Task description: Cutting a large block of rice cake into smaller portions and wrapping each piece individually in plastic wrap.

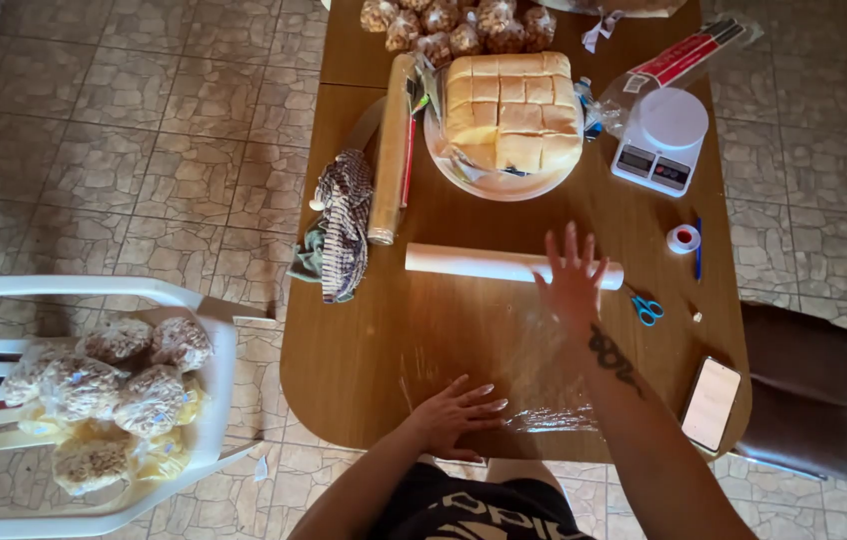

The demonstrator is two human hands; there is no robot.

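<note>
**Two flat hands smoothing clear film on a wooden table**

Seen from above, a person stands at the near edge of a brown wooden table (364,340). Both hands are open and empty, fingers spread, palms down. The left hand (456,408) presses near the table's front edge; the right hand (572,280) reaches further out, just against a white roll of cling film (504,265) lying crosswise. Between the hands and the roll, a sheet of clear film (534,370) lies flat on the wood, shining faintly; the hands seem to hold it taut and smooth so it does not curl back.

Beyond the roll sits a round white dish (499,180) holding a block of pale cake cut into squares (512,108), close enough to reach. Beside it lie a long brown roll (390,150) and a crumpled striped cloth (342,225). To the right are a small white kitchen scale (662,140), a tape roll (684,238), blue-handled scissors (646,306) and a phone (711,402). Small wrapped bundles (454,25) cluster at the far end, and more of them pile on a white plastic chair (194,440) to the left.
</note>
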